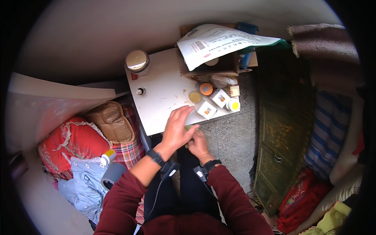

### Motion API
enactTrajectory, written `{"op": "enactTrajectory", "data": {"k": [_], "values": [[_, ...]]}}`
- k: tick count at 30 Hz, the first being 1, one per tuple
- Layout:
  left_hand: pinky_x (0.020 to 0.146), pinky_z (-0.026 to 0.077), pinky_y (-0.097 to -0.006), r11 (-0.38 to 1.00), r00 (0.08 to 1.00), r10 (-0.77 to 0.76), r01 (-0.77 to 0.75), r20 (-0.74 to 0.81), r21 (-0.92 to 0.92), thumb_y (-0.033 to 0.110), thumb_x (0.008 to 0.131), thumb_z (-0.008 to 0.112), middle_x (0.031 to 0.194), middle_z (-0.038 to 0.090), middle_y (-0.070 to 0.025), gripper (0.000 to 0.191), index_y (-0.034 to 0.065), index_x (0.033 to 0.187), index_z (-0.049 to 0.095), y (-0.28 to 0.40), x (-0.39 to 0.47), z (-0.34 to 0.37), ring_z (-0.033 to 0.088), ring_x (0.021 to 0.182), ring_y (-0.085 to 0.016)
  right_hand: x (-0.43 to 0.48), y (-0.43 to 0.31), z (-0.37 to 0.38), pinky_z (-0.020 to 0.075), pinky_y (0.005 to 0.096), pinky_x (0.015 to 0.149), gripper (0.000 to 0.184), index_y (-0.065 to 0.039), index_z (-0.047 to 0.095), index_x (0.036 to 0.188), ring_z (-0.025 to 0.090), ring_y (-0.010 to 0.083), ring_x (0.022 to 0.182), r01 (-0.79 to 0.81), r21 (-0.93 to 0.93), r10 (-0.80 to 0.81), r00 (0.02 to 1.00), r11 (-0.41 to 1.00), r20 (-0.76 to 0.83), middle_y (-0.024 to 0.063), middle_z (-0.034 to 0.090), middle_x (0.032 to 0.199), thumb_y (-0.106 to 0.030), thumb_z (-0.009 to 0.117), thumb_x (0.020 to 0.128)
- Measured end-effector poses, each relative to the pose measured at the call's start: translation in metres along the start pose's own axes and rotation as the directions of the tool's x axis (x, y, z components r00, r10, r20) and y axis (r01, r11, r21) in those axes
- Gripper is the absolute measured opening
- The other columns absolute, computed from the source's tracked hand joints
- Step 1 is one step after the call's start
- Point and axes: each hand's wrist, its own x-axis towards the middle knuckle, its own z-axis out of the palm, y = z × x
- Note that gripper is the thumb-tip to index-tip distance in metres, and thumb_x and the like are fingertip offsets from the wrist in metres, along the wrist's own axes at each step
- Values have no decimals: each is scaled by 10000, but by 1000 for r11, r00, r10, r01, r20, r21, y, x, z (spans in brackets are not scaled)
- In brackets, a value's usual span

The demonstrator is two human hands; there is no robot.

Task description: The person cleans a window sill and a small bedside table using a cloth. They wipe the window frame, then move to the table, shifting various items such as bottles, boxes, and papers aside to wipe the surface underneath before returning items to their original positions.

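Note:
My left hand (178, 127) reaches over the front edge of the white tabletop (160, 100), palm down with fingers extended, beside a small white box (206, 110). Below it, my right hand (199, 144) is bent around a greenish cloth-like item (188, 128), mostly hidden between the hands. A gold-lidded jar (195, 97), an orange-lidded jar (206, 88), a second white box (220, 97) and a white bottle with a yellow top (233, 105) cluster at the table's right corner. A small dropper-like bottle (140, 91) and a large lidded jar (137, 61) stand at the left.
An open cardboard box (208, 70) at the back is partly covered by a printed plastic bag (223, 41). On the bed to the left lie a red pillow (85, 144), a white bottle (108, 157) and a gray tape roll (113, 174). A dark green carved cabinet (279, 147) stands at the right.

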Motion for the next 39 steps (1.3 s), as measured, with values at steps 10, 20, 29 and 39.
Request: {"op": "enactTrajectory", "data": {"k": [10,20,29,39], "values": [[907,459,-431,961,977,-185,202,-103,190,178,656,855,1138,560,-167,765,21,1304,481,30,27,78,536,1059,-347,13,35,-164,498,486,896,784,-71,342,1446,639,479,1027,-415,-200,408,910,888,-77,293,675,1054,-466,688,863],[921,457,-447,985,976,-129,146,-177,90,116,634,764,1080,571,-184,650,2,1226,521,17,-26,61,535,1023,-374,93,21,-162,533,523,779,570,-141,489,1277,669,462,903,-399,-418,348,917,816,-196,246,702,959,-392,731,825],[971,444,-452,921,888,-331,377,-320,95,88,668,758,1136,582,-197,621,12,1236,516,-10,-147,-6,542,1083,-398,76,59,-151,528,355,863,520,-59,607,1223,691,241,954,-169,-141,111,930,975,-351,146,717,1045,-218,833,783],[984,447,-430,732,592,-595,679,-543,-61,42,681,714,1156,566,-198,587,3,1231,512,-42,-253,-61,550,1116,-381,-17,-14,-83,517,350,919,562,6,581,1275,665,199,1008,-75,-148,70,997,986,-39,152,704,1100,-140,820,788]]}}
